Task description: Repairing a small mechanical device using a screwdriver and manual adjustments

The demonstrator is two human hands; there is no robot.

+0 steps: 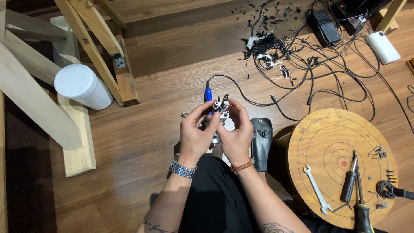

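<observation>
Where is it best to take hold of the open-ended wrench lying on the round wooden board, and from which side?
Probably grip the wrench at its bare mid-shank, coming from above. It lies flat on the round board, and its left side is free; a screwdriver lies to its right.

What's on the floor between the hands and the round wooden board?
In the head view, a black pouch lies on the floor between the right hand and the round wooden board.

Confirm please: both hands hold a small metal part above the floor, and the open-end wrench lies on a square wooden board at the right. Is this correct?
Not quite. In the head view the board is round, not square. The rest holds: the left hand and right hand hold the small metal part, and the open-end wrench lies on that board.
</observation>
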